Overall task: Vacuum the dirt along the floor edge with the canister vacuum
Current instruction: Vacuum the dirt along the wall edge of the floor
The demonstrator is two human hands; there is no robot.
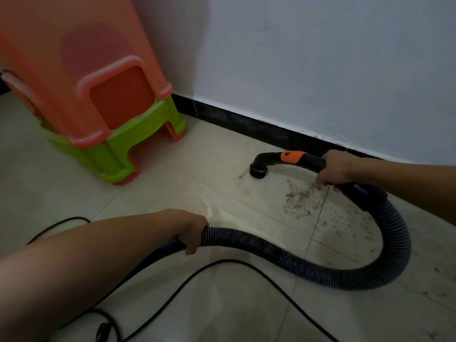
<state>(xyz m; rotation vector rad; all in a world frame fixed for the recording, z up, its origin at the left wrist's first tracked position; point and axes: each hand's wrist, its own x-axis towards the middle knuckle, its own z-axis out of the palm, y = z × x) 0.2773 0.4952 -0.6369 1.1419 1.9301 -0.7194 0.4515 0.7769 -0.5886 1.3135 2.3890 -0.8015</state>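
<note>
The black curved plastic vacuum nozzle with an orange collar [258,170] stands mouth-down on the pale cream tiled floor [172,193], near the black skirting board [246,125] at the foot of the white wall [320,70]. Our right hand [333,169] is wrapped around the nozzle's black handle. Our left hand [195,234], well apart from it, is curled over the black ribbed flexible hose [271,251], which loops round on the floor to the right. The canister itself is out of view.

The scatter of brown crumbly dirt [302,197] lies just right of the nozzle mouth, with finer specks trailing further right under the hose loop.

To do this well, we probably need to keep the mouth flat against the tile and draw it slowly rightward along the skirting through the crumbs. The left hand should lift the hose clear so the loop does not smear the dirt.

A thin black power cable [222,264] crosses the floor near us. Stacked orange and green plastic stools [103,112] stand to the left, by the wall.
</note>
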